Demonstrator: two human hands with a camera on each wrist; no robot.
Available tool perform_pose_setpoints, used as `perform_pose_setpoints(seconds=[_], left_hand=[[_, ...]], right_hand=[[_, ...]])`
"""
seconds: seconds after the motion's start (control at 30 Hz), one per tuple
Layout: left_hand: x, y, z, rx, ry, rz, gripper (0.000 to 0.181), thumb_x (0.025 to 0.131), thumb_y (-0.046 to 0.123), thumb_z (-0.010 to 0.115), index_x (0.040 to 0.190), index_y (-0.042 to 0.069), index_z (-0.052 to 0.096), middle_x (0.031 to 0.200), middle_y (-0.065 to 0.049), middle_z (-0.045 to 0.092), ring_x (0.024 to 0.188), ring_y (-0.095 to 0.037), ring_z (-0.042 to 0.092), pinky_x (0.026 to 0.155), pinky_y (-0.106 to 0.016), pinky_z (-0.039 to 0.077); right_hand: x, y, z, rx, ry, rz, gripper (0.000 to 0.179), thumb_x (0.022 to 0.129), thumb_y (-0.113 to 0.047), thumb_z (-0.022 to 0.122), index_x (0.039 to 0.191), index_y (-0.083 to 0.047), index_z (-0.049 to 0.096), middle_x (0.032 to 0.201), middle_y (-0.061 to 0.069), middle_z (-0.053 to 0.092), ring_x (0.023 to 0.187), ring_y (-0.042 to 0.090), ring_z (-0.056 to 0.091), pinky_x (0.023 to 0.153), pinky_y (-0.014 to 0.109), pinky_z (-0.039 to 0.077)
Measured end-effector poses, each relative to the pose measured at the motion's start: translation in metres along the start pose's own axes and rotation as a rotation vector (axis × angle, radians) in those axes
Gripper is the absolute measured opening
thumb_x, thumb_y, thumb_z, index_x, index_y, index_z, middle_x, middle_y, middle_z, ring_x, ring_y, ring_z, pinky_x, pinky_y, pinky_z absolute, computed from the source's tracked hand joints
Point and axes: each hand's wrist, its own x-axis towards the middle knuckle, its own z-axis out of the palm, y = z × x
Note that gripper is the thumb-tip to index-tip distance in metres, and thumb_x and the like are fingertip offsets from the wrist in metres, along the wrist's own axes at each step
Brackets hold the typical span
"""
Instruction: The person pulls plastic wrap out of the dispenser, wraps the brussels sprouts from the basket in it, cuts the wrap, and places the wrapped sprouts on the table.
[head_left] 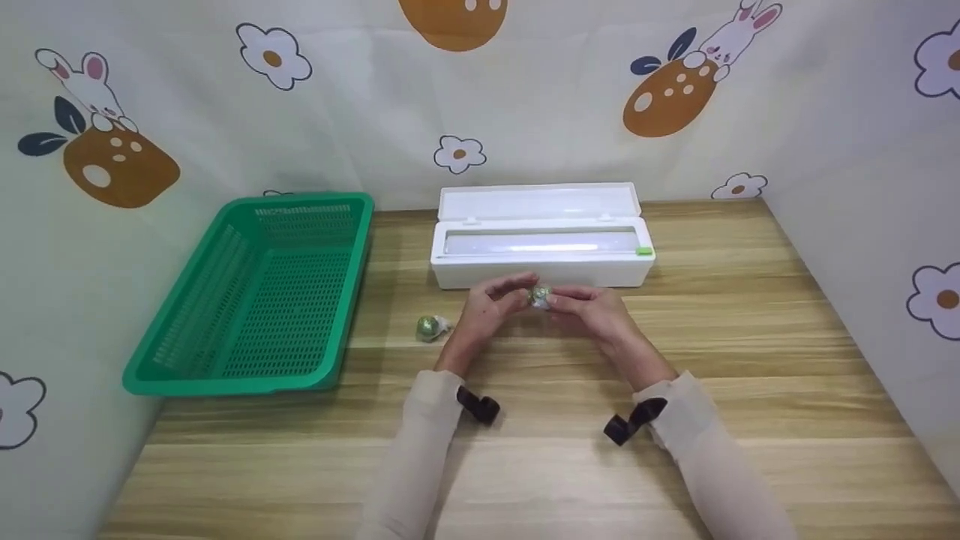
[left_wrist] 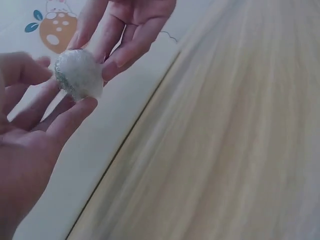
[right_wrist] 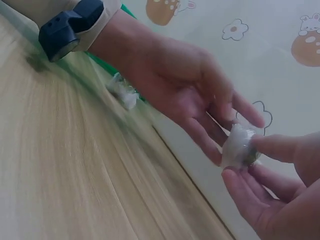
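A small round green thing wrapped in clear plastic film (head_left: 541,295) is held up between both hands, in front of the white box. My left hand (head_left: 489,306) grips it from the left, with thumb and fingertips against the film. From the other side my right hand (head_left: 598,313) pinches it with thumb and fingers. In the left wrist view the film looks bunched and whitish over the ball (left_wrist: 80,75), with green showing at one side. A second film-wrapped green ball (head_left: 428,328) lies on the table left of my left wrist, a twist of film sticking out.
Behind the hands stands a white cling film dispenser (head_left: 543,271), its lid raised and a green slider (head_left: 644,251) at the right end. On the left is a green slotted plastic basket (head_left: 352,300). Patterned cloth (head_left: 555,112) hangs around the wooden table (head_left: 750,337).
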Motion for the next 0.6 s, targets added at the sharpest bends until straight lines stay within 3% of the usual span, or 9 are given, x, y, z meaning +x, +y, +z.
perform_pose_setpoints(seconds=[0.13, 0.23, 0.3, 0.43, 0.6], left_hand=[[0.0002, 0.002, -0.0001, -0.084, 0.006, -0.241, 0.046, 0.1, 0.04, 0.06, 0.128, 0.003, 0.065, 0.124, -0.021, 0.069, 0.107, -0.03, 0.072, 0.087, -0.04, 0.061], [-0.0013, 0.0019, 0.0002, -0.115, -0.051, -0.35, 0.053, 0.097, 0.049, 0.061, 0.121, 0.002, 0.067, 0.113, -0.022, 0.073, 0.094, -0.037, 0.074, 0.076, -0.044, 0.063], [-0.0012, 0.0025, -0.0004, -0.133, -0.062, -0.355, 0.05, 0.096, 0.043, 0.065, 0.119, -0.001, 0.069, 0.11, -0.019, 0.074, 0.095, -0.036, 0.075, 0.077, -0.044, 0.063], [-0.0003, 0.0048, -0.0018, -0.174, -0.008, -0.343, 0.037, 0.093, 0.026, 0.072, 0.116, -0.004, 0.071, 0.101, -0.011, 0.076, 0.095, -0.033, 0.075, 0.083, -0.046, 0.061], [0.0016, 0.0044, -0.0011, -0.125, 0.053, -0.322, 0.031, 0.089, 0.019, 0.076, 0.111, -0.003, 0.074, 0.1, -0.014, 0.078, 0.093, -0.02, 0.075, 0.091, -0.038, 0.06]], right_hand=[[-0.0013, -0.0002, 0.001, -0.055, -0.003, -0.031, 0.041, 0.086, -0.008, 0.078, 0.123, 0.006, 0.066, 0.101, 0.001, 0.078, 0.088, 0.01, 0.074, 0.101, 0.042, 0.055], [-0.0029, 0.0008, 0.0009, -0.106, -0.021, -0.034, 0.04, 0.086, -0.009, 0.078, 0.123, 0.001, 0.068, 0.11, 0.004, 0.077, 0.093, 0.011, 0.073, 0.104, 0.043, 0.052], [-0.0039, 0.0013, 0.0013, -0.13, -0.039, -0.042, 0.04, 0.087, -0.008, 0.077, 0.124, 0.001, 0.067, 0.118, 0.009, 0.074, 0.096, 0.012, 0.073, 0.102, 0.039, 0.054], [-0.0054, 0.0018, 0.0032, -0.162, -0.053, -0.06, 0.041, 0.087, -0.007, 0.076, 0.125, 0.001, 0.066, 0.124, 0.013, 0.071, 0.098, 0.01, 0.072, 0.094, 0.028, 0.057], [-0.0044, 0.0021, 0.0014, -0.181, -0.033, -0.09, 0.037, 0.086, -0.003, 0.076, 0.121, 0.003, 0.069, 0.111, 0.006, 0.077, 0.09, 0.007, 0.071, 0.084, 0.022, 0.058]])
